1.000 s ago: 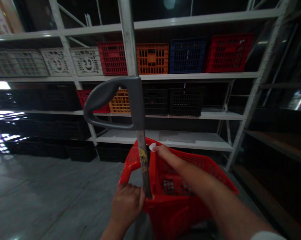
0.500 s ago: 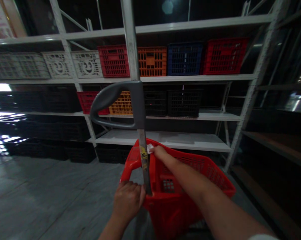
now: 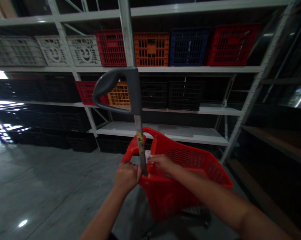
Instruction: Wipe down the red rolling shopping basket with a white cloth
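A red plastic shopping cart (image 3: 163, 203) stands in front of me, its basket walls perforated. My left hand (image 3: 126, 176) is wrapped round the cart's red handle, close to the foot of a metal pole (image 3: 141, 148). The pole rises past the top of the view and carries a grey loop handle (image 3: 134, 90) and a worn yellow sticker. Inside the cart's handle end, my right hand (image 3: 163, 162) pinches a crumpled white cloth or tissue (image 3: 147, 155) against the red plastic just right of the pole. Part of the white piece is hidden behind the pole and fingers.
Behind the cart runs a white metal shelf rack (image 3: 190, 69) with red, orange, blue, white and black crates, among them an orange crate (image 3: 152, 50) and a blue crate (image 3: 189, 46). Dark shelving (image 3: 273, 140) stands at the right. Grey floor (image 3: 52, 186) spreads to the left.
My right hand has moved down and nearer along the cart's handle end with the white piece. My left hand keeps its grip. The view has shifted, so the shelves sit higher.
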Motion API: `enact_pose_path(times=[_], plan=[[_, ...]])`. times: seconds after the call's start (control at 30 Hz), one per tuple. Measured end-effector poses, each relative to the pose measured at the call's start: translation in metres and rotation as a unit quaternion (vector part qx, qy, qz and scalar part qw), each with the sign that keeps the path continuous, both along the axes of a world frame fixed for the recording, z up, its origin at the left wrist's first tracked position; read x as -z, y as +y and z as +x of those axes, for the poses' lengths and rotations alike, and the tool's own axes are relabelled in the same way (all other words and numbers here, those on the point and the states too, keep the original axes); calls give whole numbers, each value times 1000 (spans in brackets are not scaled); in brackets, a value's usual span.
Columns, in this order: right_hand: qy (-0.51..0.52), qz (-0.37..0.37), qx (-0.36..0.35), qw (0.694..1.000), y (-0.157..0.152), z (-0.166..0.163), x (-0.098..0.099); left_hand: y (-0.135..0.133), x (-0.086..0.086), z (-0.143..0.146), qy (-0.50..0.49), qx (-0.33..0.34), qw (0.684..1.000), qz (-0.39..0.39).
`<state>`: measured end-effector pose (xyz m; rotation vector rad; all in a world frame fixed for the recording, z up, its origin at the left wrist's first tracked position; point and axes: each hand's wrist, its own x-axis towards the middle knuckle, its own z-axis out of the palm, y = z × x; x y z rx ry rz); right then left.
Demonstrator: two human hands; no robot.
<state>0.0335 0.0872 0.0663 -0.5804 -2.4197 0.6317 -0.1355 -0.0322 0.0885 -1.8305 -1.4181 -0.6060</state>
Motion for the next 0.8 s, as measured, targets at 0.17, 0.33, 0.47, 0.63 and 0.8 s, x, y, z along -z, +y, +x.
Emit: enact_pose_path(times=[0.17,0.33,0.47,0.63,0.8], plan=[[58,-75,25,995,-49,18,-6,12,-1,-1,11,-12,1000,-7],[121,-23,135,983,-82,6,3,21,-1,-4,10,-20,1000,-14],[94,39,261,960,-88,38,25,23,0,-7,19,-36,999,-16],[20,21,423,906,-88,96,43,23,1,-7,27,-38,999,-5],[71,-28,330,941,-91,52,27,23,-3,-4,31,-42,999,11]])
